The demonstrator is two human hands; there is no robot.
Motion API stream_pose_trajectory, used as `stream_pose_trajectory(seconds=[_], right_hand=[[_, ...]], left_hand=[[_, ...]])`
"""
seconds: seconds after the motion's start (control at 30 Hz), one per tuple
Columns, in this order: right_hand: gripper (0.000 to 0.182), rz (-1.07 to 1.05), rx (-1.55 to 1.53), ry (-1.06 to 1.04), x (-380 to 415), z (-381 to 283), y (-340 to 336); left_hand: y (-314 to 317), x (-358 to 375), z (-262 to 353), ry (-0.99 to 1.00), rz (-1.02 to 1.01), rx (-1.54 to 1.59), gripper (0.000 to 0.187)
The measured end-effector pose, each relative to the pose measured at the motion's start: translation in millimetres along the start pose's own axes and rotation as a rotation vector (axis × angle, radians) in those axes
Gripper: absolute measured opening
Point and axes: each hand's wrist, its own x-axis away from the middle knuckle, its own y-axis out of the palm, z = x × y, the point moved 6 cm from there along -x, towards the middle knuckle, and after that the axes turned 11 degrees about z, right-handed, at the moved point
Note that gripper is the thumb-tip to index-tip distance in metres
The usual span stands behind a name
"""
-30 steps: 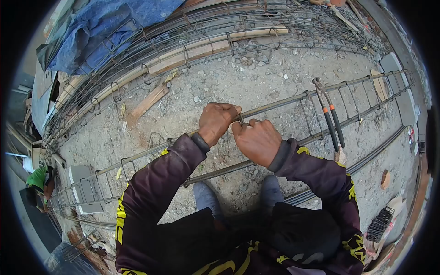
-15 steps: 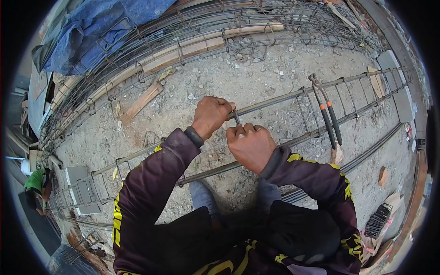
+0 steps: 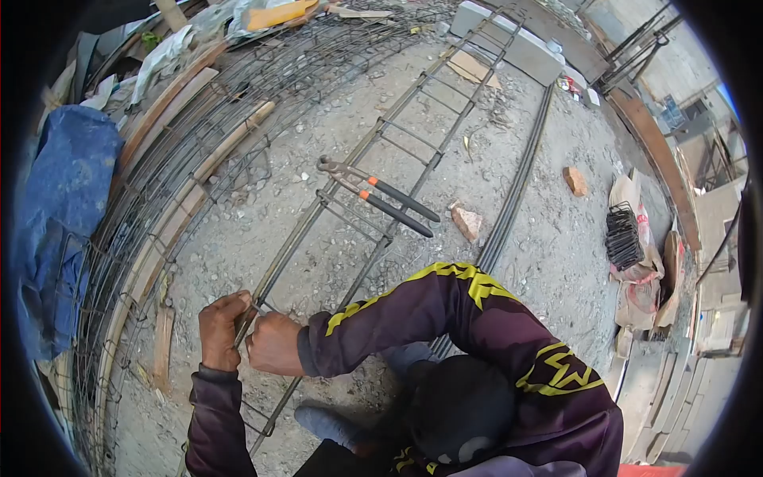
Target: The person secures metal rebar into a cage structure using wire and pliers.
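Observation:
My left hand [image 3: 221, 330] is closed at the upper long bar of a ladder-like rebar frame [image 3: 280, 256], where a wire stirrup [image 3: 273, 308] meets it. Close beside it, my right hand [image 3: 274, 343] is curled into a fist round the near part of that stirrup. My fingers hide the joint itself. Farther along the frame lie pincers [image 3: 381, 199] with black and orange handles, resting across the bars. Thin stirrups cross between the frame's long bars at intervals.
Bundled rebar cages [image 3: 151, 207] and a blue tarp [image 3: 63, 191] lie to the left. A concrete block [image 3: 509, 44] supports the frame's far end. Loose long bars [image 3: 520, 171] run at right, near broken bricks [image 3: 466, 222] and a stack of stirrups [image 3: 624, 238].
The view has swung to the right, so the frame now runs steeply up the picture. Both hands stay together at the bar and appear lower left. The pincers remain on the frame.

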Motion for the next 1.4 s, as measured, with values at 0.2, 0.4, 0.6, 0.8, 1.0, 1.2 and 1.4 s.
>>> stream_pose_trajectory(seconds=[0.2,0.4,0.6,0.8,1.0,1.2,1.4], right_hand=[[0.012,0.177,-0.172,-0.077,-31,27,-28],[0.009,0.133,-0.25,-0.3,-65,54,-36],[0.014,-0.331,-0.205,-0.469,-90,96,-35],[0.017,-0.346,-0.518,-0.246,-83,137,-17],[0.029,-0.536,-0.815,-0.127,-82,157,18],[0.034,-0.557,-0.886,-0.169,-79,161,52],[0.038,-0.542,-0.769,-0.143,-69,162,36]], left_hand=[[-18,-26,-22,0.02,-0.07,0.149,0.027],[-8,-10,-12,0.077,0.038,0.174,0.027],[-9,-11,-7,0.003,-0.13,0.138,0.023],[-8,0,-4,0.066,-0.1,0.099,0.021],[-4,9,-4,0.146,0.048,0.041,0.02],[1,17,-12,0.214,0.213,-0.01,0.018],[2,18,-19,0.257,0.302,-0.029,0.016]])
